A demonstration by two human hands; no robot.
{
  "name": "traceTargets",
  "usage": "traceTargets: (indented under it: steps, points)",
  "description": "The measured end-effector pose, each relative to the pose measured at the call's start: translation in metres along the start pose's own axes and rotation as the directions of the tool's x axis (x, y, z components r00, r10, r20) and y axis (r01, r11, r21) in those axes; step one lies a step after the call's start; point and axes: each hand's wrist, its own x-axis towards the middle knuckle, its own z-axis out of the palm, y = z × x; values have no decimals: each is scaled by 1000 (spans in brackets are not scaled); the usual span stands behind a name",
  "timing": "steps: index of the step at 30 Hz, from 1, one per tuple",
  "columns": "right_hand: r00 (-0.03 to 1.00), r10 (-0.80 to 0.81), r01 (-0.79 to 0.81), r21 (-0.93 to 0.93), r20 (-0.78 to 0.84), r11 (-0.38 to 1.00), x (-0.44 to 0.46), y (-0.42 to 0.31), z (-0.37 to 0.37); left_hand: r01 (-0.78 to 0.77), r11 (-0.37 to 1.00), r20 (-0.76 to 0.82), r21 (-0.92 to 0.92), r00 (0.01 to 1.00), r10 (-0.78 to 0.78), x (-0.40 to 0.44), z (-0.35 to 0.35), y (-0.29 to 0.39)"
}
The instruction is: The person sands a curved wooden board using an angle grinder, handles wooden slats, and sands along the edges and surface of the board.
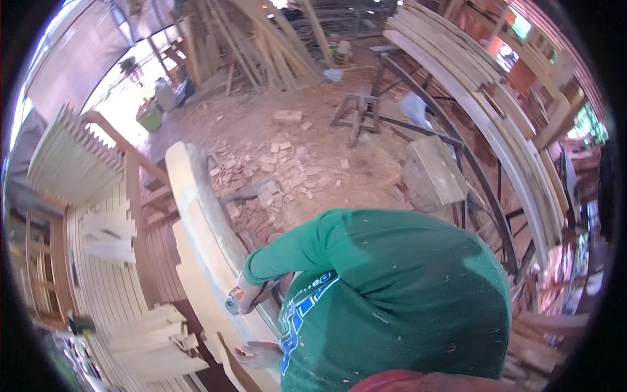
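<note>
A person in a green long-sleeved shirt (405, 287) leans over a long, curved pale timber (194, 219) in a workshop strewn with wood, the piece running from the middle of the floor down to both hands. The right hand (247, 298) is curled around a small orange-and-grey tool (232, 301), fingers bent and closed on its body at the timber's surface; how the thumb and the hidden fingertips sit cannot be told. Lower down, the left hand (258, 355) lies just in front of the shirt, fingers extended and only slightly apart, pointing toward the raised edge of a thin board (232, 367); whether they touch the wood beneath cannot be made out. Slatted wooden panels (104, 277) stand to one side of the timber. Small wood offcuts (287, 163) litter the floor beyond, with long planks (450, 55) stacked on a dark metal frame (450, 108) opposite.
</note>
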Motion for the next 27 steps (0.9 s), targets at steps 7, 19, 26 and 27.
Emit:
traceTargets:
  steps: [7, 19, 26, 27]
  points:
    - [964, -81, 87, -14, 252, 996, 41, -14, 72, 179, 982, -201, 59, 966, -164, -16, -40, -49]
    - [904, -272, 286, 5, 329, 958, 87, -1, 130, 244, 970, -344, 7, 911, -227, -37, -75, -66]
    - [919, -293, 304, -2, 262, 953, 5, -5, 40, 345, 924, -340, -167, 859, -382, -37, -96, -37]
    - [949, -207, 234, -92, 238, 968, -11, -19, 29, 366, 921, -366, -131, 846, -388, -47, -97, -48]
